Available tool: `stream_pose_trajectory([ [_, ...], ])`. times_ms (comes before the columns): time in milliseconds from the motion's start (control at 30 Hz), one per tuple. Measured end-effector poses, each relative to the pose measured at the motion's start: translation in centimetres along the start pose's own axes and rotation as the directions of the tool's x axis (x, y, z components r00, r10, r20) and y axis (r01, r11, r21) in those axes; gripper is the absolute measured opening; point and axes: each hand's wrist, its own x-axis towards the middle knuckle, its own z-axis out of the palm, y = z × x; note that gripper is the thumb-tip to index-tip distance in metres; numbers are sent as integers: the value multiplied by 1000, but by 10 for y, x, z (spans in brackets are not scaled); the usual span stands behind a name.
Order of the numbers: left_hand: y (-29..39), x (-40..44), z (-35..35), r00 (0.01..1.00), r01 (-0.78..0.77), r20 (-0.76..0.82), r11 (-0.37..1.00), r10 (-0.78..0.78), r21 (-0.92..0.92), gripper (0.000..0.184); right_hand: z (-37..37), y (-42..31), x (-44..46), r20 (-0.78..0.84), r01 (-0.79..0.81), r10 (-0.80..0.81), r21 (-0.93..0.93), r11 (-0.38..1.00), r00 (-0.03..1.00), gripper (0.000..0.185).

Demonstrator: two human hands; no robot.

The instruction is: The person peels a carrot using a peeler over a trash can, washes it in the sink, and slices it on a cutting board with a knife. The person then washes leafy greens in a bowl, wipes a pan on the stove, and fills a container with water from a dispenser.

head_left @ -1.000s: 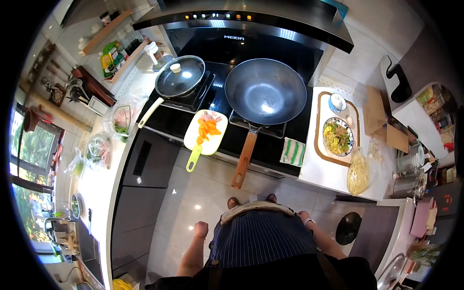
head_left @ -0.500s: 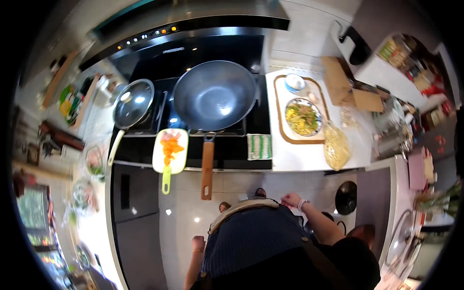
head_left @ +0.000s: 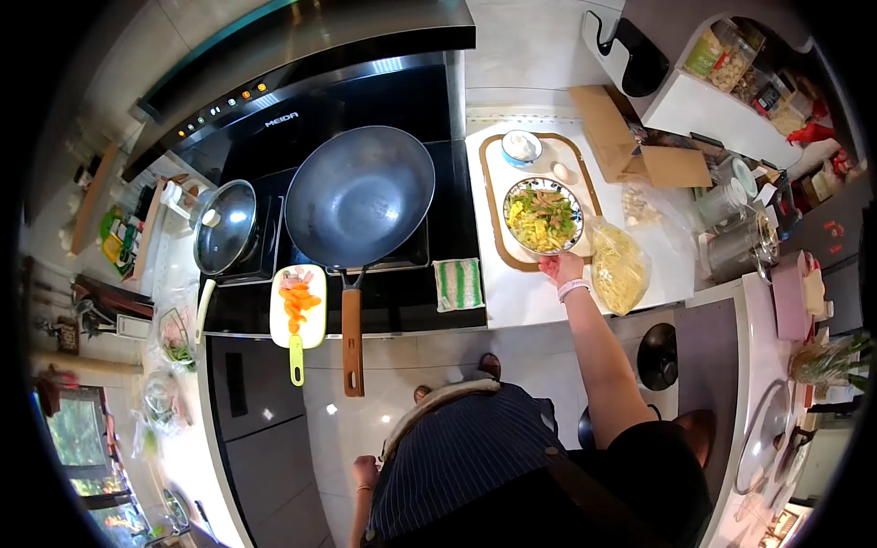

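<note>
My right hand [head_left: 560, 267], with a light band at the wrist, is at the near rim of a patterned plate [head_left: 545, 216] of noodles, greens and meat strips. Its fingers are curled at that rim, partly hidden. The plate sits on a brown-edged tray [head_left: 587, 169], along with a small bowl of white stuff [head_left: 522, 148] and an egg [head_left: 561, 173]. To the right of this hand lies a clear bag of noodles [head_left: 620, 269]. Down by the apron, my left hand [head_left: 365, 470] is closed, with nothing visible in it.
A wok [head_left: 361, 196] with a wooden handle stands on the stove, beside a lidded pan [head_left: 225, 228]. A chopping board [head_left: 313, 329] with cut carrot and pink pieces lies at the front edge. A striped cloth [head_left: 459, 284] is right of the wok. A cardboard box [head_left: 671, 166] stands behind.
My right hand has gone from beside my waist forward to the plate's near rim. My left hand stays low, still closed. The whole view has shifted left.
</note>
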Motion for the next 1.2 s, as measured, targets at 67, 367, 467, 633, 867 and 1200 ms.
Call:
stream_pose_trajectory([
  [67,-21,3,7,917,-385,3,883,399,267,19,1,0,5,-10,-16,16,-8,1000,1000,25],
  [367,-17,-18,24,979,-201,132,875,158,441,27,-6,7,26,-65,71,-89,-231,970,994,21],
  [467,-23,-17,24,980,-193,132,887,151,419,28,-12,8,13,-18,48,-53,-190,981,998,21],
  [633,-27,-5,26,973,-219,157,889,169,401,30,-25,23,-66,229,-10,118,-426,905,966,21],
  [867,-24,22,31,957,-279,180,898,229,340,33,-113,112,-139,292,419,609,-905,-75,738,70],
  [1200,-6,50,32,969,-235,132,949,210,210,12,-166,98,-146,673,-973,740,-166,158,5,46],
])
